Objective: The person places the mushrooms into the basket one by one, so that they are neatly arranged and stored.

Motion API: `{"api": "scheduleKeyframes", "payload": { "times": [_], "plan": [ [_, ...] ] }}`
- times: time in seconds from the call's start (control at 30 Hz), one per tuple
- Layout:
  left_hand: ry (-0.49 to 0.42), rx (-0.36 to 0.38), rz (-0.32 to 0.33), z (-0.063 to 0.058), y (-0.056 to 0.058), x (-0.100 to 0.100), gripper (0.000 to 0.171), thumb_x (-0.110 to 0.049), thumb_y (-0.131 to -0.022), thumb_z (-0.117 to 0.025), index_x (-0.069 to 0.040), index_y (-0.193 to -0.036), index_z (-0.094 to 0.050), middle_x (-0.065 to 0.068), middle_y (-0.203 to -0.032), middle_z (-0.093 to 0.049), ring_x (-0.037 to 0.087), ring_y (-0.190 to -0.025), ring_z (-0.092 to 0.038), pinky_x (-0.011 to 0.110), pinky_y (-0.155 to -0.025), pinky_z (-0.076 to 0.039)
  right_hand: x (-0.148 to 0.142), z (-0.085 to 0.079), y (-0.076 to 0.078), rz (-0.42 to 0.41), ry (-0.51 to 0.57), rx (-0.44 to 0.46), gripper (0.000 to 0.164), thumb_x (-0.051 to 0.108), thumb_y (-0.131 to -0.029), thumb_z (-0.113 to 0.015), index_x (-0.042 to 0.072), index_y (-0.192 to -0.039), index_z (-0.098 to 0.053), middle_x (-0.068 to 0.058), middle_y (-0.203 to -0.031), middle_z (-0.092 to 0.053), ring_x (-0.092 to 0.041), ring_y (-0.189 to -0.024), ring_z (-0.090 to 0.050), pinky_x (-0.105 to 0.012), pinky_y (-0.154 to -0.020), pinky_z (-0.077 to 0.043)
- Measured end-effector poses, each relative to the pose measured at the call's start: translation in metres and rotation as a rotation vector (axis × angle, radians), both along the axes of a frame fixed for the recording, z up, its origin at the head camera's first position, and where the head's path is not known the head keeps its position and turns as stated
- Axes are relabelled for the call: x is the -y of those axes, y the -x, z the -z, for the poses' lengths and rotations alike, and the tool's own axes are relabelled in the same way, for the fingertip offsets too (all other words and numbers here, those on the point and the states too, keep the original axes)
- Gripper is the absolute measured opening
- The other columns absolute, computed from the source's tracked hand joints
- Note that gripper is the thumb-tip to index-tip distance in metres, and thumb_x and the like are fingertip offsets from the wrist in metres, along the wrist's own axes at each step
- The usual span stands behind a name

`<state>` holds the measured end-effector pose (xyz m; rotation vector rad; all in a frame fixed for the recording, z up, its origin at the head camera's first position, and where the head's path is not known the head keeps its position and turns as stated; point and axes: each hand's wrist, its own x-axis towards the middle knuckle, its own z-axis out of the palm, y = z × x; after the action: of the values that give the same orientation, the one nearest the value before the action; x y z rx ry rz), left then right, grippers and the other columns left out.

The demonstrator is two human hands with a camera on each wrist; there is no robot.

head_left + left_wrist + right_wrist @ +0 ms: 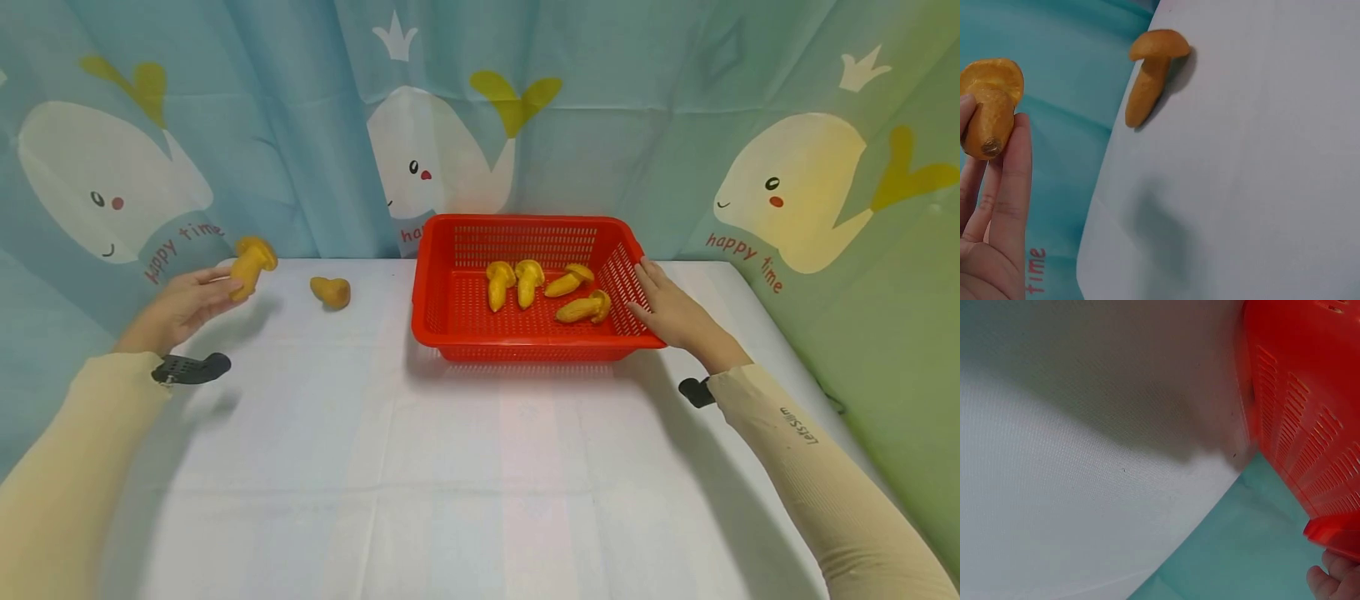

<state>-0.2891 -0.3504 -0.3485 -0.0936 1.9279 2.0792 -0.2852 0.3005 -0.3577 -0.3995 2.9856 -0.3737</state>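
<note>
My left hand (183,307) pinches a yellow-brown mushroom (252,265) between thumb and fingers, raised above the table at the left. In the left wrist view the stem end of this mushroom (991,119) faces the camera. A second mushroom (332,292) lies on the table to the right of that hand. At the far right side of a red plastic basket (525,341), my right hand (675,312) rests on the rim with its fingers extended. Several mushrooms (527,283) of the same kind lie inside the basket. The right wrist view shows only some fingertips by the rim.
A white cloth covers the table (465,467). Behind it hangs a blue-green curtain (300,125) with whale prints, close to the table's back edge and the basket. The curtain continues in green along the right side.
</note>
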Motion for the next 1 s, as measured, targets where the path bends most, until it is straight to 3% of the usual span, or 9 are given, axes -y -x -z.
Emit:
{"api": "scheduleKeyframes", "payload": {
  "times": [0.1,0.33,0.53,0.7,0.8,1.0],
  "plan": [
    [-0.034,0.008,0.008,-0.001,0.0,-0.003,0.022,-0.005,-0.092,-0.056,-0.023,-0.089,-0.069,-0.009,-0.089,-0.065,0.006,-0.081,-0.067,0.017,-0.072,-0.055,0.0,0.0,0.0,0.0,0.001,0.0,0.073,0.029,-0.098,-0.043,-0.004,-0.148,-0.002,-0.025,-0.156,0.003,-0.041,-0.144,-0.002,-0.059,-0.115,-0.013],
    [-0.003,-0.012,0.038,0.001,-0.003,-0.011,0.024,-0.003,-0.093,-0.053,-0.022,-0.089,-0.069,-0.01,-0.09,-0.065,0.006,-0.081,-0.066,0.017,-0.072,-0.055,0.0,0.0,0.0,0.001,0.002,0.002,0.073,0.029,-0.098,-0.043,-0.004,-0.148,-0.002,-0.025,-0.156,0.003,-0.041,-0.144,-0.002,-0.059,-0.114,-0.013],
    [-0.037,-0.017,0.035,0.0,-0.003,-0.023,0.021,-0.002,-0.091,-0.056,-0.02,-0.09,-0.065,-0.007,-0.087,-0.066,0.007,-0.079,-0.067,0.018,-0.071,-0.056,0.0,0.0,0.0,0.008,0.017,-0.003,0.073,0.028,-0.097,-0.044,-0.003,-0.149,-0.002,-0.024,-0.156,0.003,-0.041,-0.144,-0.003,-0.06,-0.113,-0.015],
    [0.084,-0.01,0.013,0.0,-0.003,-0.034,0.013,-0.011,-0.091,-0.06,-0.021,-0.099,-0.057,-0.013,-0.087,-0.064,0.002,-0.08,-0.064,0.014,-0.071,-0.054,0.0,0.001,0.0,0.008,0.01,-0.005,0.073,0.029,-0.097,-0.043,-0.003,-0.149,-0.003,-0.024,-0.156,0.003,-0.041,-0.144,-0.003,-0.06,-0.114,-0.016],
    [0.157,-0.011,0.005,0.0,-0.002,-0.041,0.021,-0.018,-0.09,-0.063,-0.02,-0.106,-0.05,-0.016,-0.087,-0.062,-0.002,-0.08,-0.061,0.011,-0.07,-0.053,0.001,0.0,0.0,0.005,0.004,-0.003,0.073,0.029,-0.098,-0.043,-0.003,-0.149,-0.002,-0.024,-0.156,0.003,-0.041,-0.144,-0.003,-0.06,-0.114,-0.015],
    [0.176,-0.049,0.022,-0.003,-0.003,-0.05,0.025,-0.017,-0.09,-0.063,-0.017,-0.11,-0.048,-0.018,-0.087,-0.063,-0.003,-0.081,-0.062,0.01,-0.07,-0.052,0.002,-0.001,-0.001,0.01,0.005,0.007,0.073,0.029,-0.098,-0.043,-0.003,-0.149,-0.001,-0.023,-0.156,0.004,-0.04,-0.144,-0.002,-0.059,-0.114,-0.014]
  ]
}}
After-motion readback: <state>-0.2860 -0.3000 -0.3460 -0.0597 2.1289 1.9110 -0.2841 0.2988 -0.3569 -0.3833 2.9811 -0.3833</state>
